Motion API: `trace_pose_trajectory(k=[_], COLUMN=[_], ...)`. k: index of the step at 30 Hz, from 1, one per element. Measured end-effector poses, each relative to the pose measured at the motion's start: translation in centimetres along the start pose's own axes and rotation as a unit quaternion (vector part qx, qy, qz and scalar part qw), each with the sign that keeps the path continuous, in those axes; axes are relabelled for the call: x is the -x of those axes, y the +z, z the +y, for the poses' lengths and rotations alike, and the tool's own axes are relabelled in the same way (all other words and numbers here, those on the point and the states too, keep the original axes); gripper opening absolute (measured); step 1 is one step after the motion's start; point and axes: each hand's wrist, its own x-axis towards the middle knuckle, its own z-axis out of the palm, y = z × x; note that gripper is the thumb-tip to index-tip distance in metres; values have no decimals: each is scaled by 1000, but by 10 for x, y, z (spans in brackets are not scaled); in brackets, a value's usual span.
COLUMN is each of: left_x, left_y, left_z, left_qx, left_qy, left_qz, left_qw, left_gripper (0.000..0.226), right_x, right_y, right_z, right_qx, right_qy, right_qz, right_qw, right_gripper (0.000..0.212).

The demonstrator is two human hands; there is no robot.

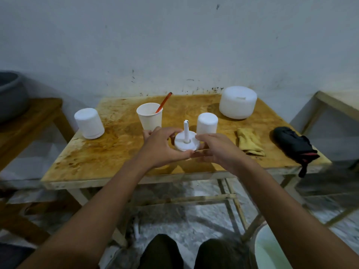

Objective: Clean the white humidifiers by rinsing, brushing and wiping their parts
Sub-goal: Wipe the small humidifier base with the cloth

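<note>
Knees (162, 251) lowest; above them, left hand (161, 150) and right hand (220, 150) curl fingers around a stemmed white humidifier base (186, 145) over the stained table (97, 152).

Left hand (163, 147) and right hand (220, 150) are gripping the stemmed white disc (186, 146) by its rim, stem upright, over the table (116, 152) centre. Paper cup (149, 117) holding the red-handled brush (164, 101) is standing just behind. Small white cylinder (206, 124) is sitting right of the cup, the left cylinder (89, 123) far left, the big white tank (238, 104) far right. Yellow cloth (249, 141) and black cloth (293, 145) are lying right.
</note>
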Motion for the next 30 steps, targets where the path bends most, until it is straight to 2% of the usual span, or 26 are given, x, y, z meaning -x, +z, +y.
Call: trace_pose_trajectory(k=[2,6,10,14,20,25,30], left_x=[13,36,61,84,100,101,110], left_y=[3,19,52,92,179,244,318], left_z=[18,45,77,105,126,134,123], left_qx=[13,46,112,200,213,215,195], left_qy=[19,64,89,108,124,109,69], left_qz=[-5,-27,-94,-173,-259,-305,-340], left_qw=[1000,997,985,958,934,921,917], left_gripper=[63,76,53,54,66,68,71], right_x=[23,72,126,167,195,195,181], right_y=[-8,-27,-59,-93,-145,-177,-217], right_z=[3,16,48,85,155,207,274], right_qx=[-21,-57,-85,-88,-99,-89,-82], right_qy=[-7,-16,-29,-30,7,21,58], right_qz=[-3,17,63,121,211,260,337], right_qw=[1000,998,994,988,973,961,936], right_gripper=[24,26,25,19,32,18,22])
